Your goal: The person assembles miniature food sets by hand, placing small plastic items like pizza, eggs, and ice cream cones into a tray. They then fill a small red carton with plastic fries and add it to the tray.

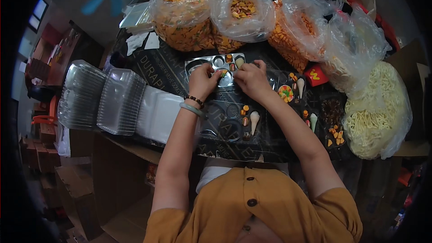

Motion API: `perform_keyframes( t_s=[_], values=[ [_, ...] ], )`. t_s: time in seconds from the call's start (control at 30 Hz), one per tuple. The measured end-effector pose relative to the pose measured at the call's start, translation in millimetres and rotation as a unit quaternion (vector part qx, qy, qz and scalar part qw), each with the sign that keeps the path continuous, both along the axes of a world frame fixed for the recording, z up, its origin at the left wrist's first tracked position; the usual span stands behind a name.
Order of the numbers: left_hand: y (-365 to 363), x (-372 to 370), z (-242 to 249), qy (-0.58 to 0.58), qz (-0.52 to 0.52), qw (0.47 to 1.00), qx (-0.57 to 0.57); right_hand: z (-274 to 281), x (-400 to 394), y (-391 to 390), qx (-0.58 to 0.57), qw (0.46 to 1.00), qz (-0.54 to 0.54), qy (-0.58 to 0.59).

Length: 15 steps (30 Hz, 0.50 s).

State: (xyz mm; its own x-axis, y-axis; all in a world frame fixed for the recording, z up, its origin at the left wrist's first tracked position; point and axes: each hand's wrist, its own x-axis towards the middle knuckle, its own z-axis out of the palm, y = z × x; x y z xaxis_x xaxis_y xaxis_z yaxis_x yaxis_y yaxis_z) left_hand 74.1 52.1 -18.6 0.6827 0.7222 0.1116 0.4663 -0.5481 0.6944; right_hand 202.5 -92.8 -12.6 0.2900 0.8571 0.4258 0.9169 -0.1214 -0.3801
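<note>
A clear plastic tray [202, 59] with shaped hollows lies on the dark table, several small food-shaped pieces set in its right part. My left hand [202, 81] is over the tray's front, thumb and fingers closed on a small round yellow-green piece [223, 73] in or just above a round hollow. At the tray's right end is my right hand [252, 79], its fingers bent together; what they hold, if anything, is hidden. A pale cone-shaped piece [240, 61] sits beside these fingers. Nearer my body, another clear tray [216, 119] holds an ice-cream-cone piece [254, 121] and small orange pieces.
Open bags of small orange pieces [184, 27] line the back. A bag of pale yellow strands [378, 112] stands at right. Stacked clear plastic trays [119, 101] are at left. More filled trays, a pizza-like piece [285, 93] and a red fries-box piece [316, 75] lie at right.
</note>
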Motion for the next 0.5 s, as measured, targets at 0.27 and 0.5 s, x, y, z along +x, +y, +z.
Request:
perform_keyframes(
  t_s=[0.27, 0.5],
  values=[
    [-2, -2, -1, -0.002, -0.012, 1.0, -0.004, 1, -8, -5, -0.022, 0.993, 0.024, -0.114],
    [-11, 2, 11, 0.058, -0.011, 0.996, 0.06, 5, -11, -11, -0.051, 0.995, 0.029, -0.076]
  ],
)
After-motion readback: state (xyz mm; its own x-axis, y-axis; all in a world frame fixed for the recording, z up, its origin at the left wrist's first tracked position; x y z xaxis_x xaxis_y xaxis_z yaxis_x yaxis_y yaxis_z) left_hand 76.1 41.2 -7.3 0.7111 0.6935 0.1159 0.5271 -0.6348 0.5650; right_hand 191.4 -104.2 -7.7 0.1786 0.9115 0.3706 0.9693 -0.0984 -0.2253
